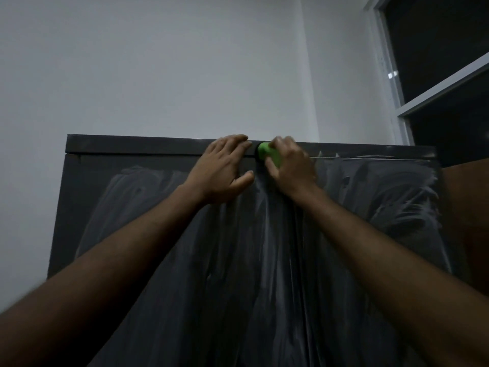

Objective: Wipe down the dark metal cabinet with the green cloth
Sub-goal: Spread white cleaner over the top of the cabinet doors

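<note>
Two hands at cabinet [158,234] top, right hand [291,165] gripping green cloth [268,153], left hand [225,165] flat

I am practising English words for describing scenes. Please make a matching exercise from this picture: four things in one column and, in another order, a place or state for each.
Things:
1. left hand
2. right hand
3. green cloth
4. window

Places or states:
A. bunched against the cabinet's top edge
B. upper right, dark glass
C. flat on the cabinet, fingers straight
D. curled round the cloth

Pairs: 1-C, 2-D, 3-A, 4-B
</note>
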